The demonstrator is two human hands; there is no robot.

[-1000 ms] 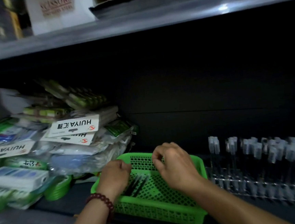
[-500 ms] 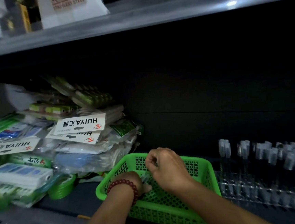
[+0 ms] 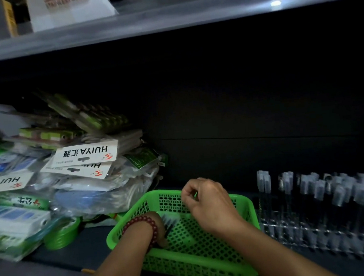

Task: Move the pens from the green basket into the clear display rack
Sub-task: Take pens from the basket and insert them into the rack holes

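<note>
Seemingly left hand (image 3: 159, 229) grips pens (image 3: 170, 222) in the green basket (image 3: 201, 266); right hand (image 3: 211, 203) curled, grip unclear.

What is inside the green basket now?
A few dark pens beside the left hand, which reaches into the green basket. The wrist hides its fingers, and the right hand covers the back part.

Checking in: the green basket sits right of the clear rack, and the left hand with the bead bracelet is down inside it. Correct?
Not quite. The head view shows the green basket left of the clear rack, not right. The left hand with the bead bracelet is down inside it.
</note>
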